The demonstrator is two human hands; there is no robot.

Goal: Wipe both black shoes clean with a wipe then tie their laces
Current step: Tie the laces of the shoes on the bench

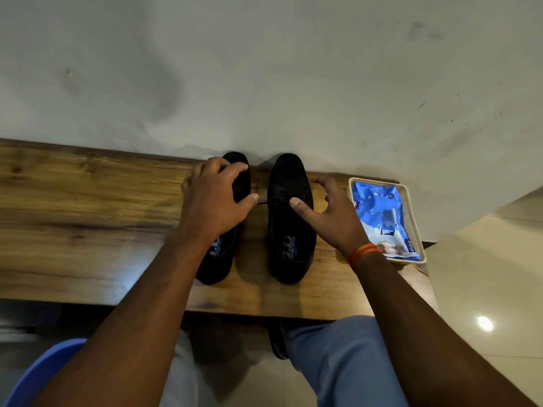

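Your two hands are over the pair of black shoes on the desk [88, 207], toes pointing at the wall [264, 69]. Your left hand [214, 201] sits on top of the left shoe [219, 259], fingers curled over its front half and thumb stretched toward the gap between the shoes, so you've got that shoe gripped from above; only its toe and heel end show past your hand. Your right hand [332, 215] is just beside the right shoe [289, 218], fingers spread and relaxed, holding nothing: the thumb tip lies over the laced part of the upper, the forefinger reaches along the shoe's outer edge near the toe. A thin lace [266, 203] end sticks out from the right shoe into the gap toward your left thumb; whether the laces are knotted, you can't tell from here. The shoes stand side by side, near each other but apart, both upright, insoles showing white lettering. To the right of your right hand, a shallow tray [411, 207] rests near the desk's right end, with a blue wipe pack [379, 210] lying in it. An orange band [363, 254] rings your right wrist, partly covering the pack's near corner.
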